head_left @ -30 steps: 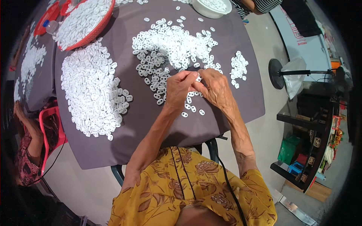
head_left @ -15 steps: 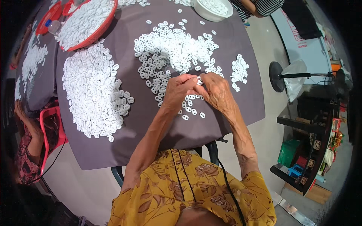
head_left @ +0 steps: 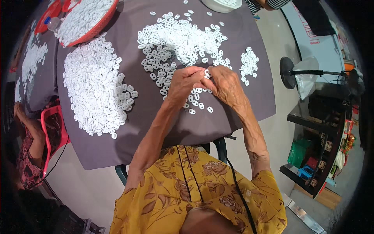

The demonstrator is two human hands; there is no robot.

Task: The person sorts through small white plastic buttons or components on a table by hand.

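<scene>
Over a table [head_left: 163, 128] draped in dark cloth, the left hand [head_left: 183, 84] and right hand [head_left: 226, 85] meet fingertip to fingertip, pinched together on a small white plastic piece [head_left: 207, 73] held just above a scatter of loose pieces [head_left: 196, 103]. A broad heap of the same white pieces [head_left: 95, 89] lies well to the left, another pile [head_left: 183, 37] just beyond the hands, and a red basket [head_left: 83, 17] of them sits at the far corner.

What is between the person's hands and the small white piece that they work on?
Nothing visible. The left hand and right hand meet over the grey tablecloth, and the small white plastic piece sits directly between their fingertips. Loose white pieces lie on the cloth under the hands, not in the way.
</scene>
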